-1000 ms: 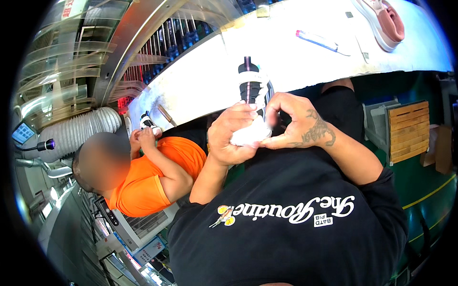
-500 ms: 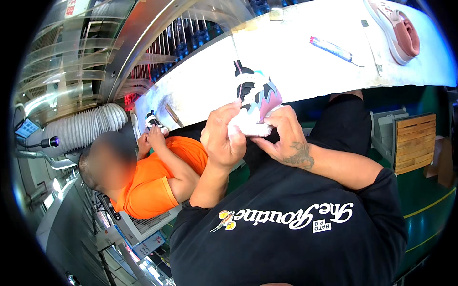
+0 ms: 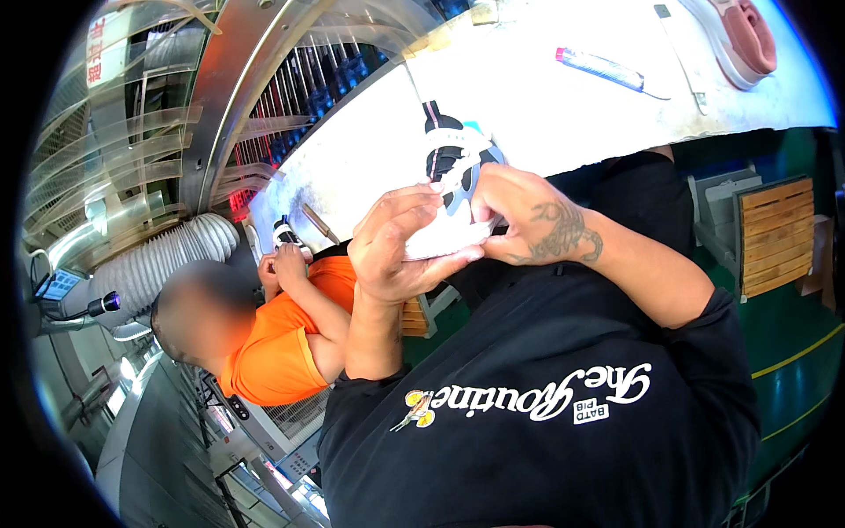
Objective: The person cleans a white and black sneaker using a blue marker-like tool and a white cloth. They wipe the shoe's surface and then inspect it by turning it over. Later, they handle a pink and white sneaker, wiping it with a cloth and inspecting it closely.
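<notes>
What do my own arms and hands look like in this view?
Your forearms are bare below short black sleeves. The right hand carries a dark line tattoo, perhaps a scorpion, spreading over its back toward the wrist. The left hand shows no such marking on the side in view. Neither hand wears a glove.

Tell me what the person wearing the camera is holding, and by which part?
A shoe, held by its white front end, nearest the wearer: the left hand at its left side, the right hand at its right.
</notes>
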`<state>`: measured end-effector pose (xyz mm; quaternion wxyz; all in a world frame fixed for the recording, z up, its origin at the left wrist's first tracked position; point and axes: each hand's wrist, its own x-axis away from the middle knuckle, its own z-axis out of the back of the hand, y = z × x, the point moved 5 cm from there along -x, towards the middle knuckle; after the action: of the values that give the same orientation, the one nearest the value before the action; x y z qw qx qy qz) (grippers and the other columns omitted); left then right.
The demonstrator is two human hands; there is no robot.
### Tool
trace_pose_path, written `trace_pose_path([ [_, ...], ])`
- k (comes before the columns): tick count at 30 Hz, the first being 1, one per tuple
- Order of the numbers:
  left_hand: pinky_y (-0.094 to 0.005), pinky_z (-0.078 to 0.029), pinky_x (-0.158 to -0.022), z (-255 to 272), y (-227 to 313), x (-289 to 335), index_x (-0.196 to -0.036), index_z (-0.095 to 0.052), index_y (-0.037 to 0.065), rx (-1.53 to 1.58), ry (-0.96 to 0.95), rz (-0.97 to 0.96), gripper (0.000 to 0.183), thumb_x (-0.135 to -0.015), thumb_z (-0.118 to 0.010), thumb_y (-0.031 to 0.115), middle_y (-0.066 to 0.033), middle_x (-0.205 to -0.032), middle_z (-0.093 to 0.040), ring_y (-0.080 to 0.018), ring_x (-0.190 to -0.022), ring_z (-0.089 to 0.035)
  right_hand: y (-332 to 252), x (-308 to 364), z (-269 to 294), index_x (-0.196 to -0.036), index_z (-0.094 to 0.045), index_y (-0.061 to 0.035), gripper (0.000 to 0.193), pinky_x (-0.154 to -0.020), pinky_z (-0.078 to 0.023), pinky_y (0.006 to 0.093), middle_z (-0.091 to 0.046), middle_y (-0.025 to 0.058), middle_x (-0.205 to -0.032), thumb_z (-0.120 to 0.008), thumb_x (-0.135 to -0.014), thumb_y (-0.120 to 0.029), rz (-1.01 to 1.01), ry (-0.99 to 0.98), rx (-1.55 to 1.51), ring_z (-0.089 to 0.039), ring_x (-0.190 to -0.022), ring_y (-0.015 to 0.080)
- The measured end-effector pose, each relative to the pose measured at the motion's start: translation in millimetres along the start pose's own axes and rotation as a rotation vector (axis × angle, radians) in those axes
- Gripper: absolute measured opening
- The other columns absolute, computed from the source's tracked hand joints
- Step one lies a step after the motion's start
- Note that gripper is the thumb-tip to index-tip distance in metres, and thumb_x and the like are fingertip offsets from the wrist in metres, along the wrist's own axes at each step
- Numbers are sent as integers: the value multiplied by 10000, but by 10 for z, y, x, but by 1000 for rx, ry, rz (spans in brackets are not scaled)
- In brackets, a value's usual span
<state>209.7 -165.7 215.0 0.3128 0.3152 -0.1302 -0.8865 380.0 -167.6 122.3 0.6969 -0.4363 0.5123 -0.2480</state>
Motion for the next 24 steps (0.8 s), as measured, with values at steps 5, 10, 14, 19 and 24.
trace_pose_path([
  [5, -435, -655, -835, 53, -134, 152, -1070, -637, -11, 50, 35, 45, 693, -643, -1050, 345, -192, -937, -750, -361, -937, -787, 53, 28, -91, -957, -569, -62, 477, -676, -531, 364, -612, 107, -900, -951, -768, -276, -29, 128, 103, -648, -793, 285],
  [10, -429, -627, -820, 172, -153, 143, -1153, -622, -40, -68, -47, 160, 734, -674, -1020, 348, -204, -1054, -691, -350, -976, -735, -46, 14, -167, -1081, -601, -33, 552, -816, -570, 375, -664, 133, -1016, -990, -716, -174, 129, 241, 231, -681, -917, 306],
  [14, -449, -564, -893, 191, 157, 102, -1317, -573, -73, -350, -178, 435, 745, -775, -962, 259, -260, -1269, -582, -384, -1115, -628, -46, -31, -214, -1139, -615, -26, 594, -874, -568, 410, -661, 150, -1076, -986, -689, -144, 101, 231, 247, -677, -970, 335],
  [19, -493, -483, -1012, 87, 344, 90, -1457, -477, -77, -373, -214, 514, 715, -877, -848, 116, -309, -1349, -480, -440, -1215, -518, -50, 52, -269, -1134, -646, -55, 496, -970, -492, 479, -639, 119, -1075, -938, -749, -165, 9, 262, 216, -664, -988, 322],
  [24, -490, -497, -991, 91, 363, 42, -1460, -468, -78, -399, -286, 508, 787, -840, -897, 148, -303, -1320, -472, -432, -1190, -521, -57, 79, -271, -1138, -631, -44, 522, -928, -511, 474, -634, 152, -1067, -940, -726, -127, -3, 285, 211, -662, -977, 356],
])
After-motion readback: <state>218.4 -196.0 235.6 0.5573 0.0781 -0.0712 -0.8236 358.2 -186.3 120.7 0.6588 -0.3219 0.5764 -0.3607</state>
